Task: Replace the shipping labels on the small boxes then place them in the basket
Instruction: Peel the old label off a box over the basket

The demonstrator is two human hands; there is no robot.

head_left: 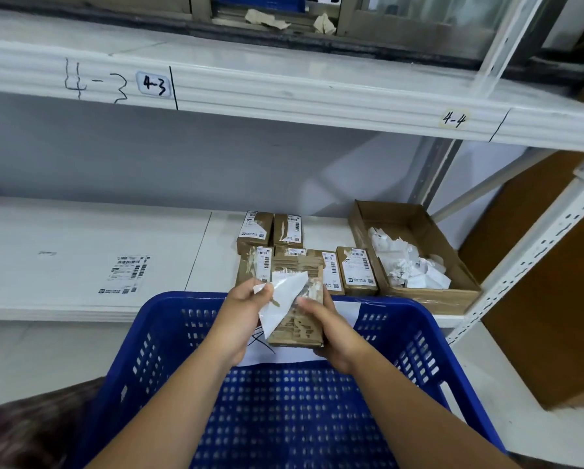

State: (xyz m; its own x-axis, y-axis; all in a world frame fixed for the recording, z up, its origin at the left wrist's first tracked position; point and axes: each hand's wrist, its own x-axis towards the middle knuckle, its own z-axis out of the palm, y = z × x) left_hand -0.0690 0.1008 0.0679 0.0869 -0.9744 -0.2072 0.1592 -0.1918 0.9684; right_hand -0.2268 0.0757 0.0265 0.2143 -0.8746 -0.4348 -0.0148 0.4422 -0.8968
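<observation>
Label (285, 296) pinched by L hand (245, 316), box (300, 330) gripped in R hand (333, 333).

matt brown cardboard small box (300, 313) with torn rough face, glossy white paper label (282, 301), perforated blue plastic basket (284, 418), painted white metal shelf (81, 265)

The basket (155, 319) is set at the lower centre of the frame, before the shelf (81, 238). Small boxes (356, 270) are ranged on the shelf just behind its far rim. An open carton (429, 292) with crumpled labels (409, 265) in it is placed just to their right, and a label sheet (126, 274) well to their left. Above the rim one box (302, 330) is held in the right hand (331, 333), and its peeled label (284, 299) is pinched by the left hand (246, 316).
</observation>
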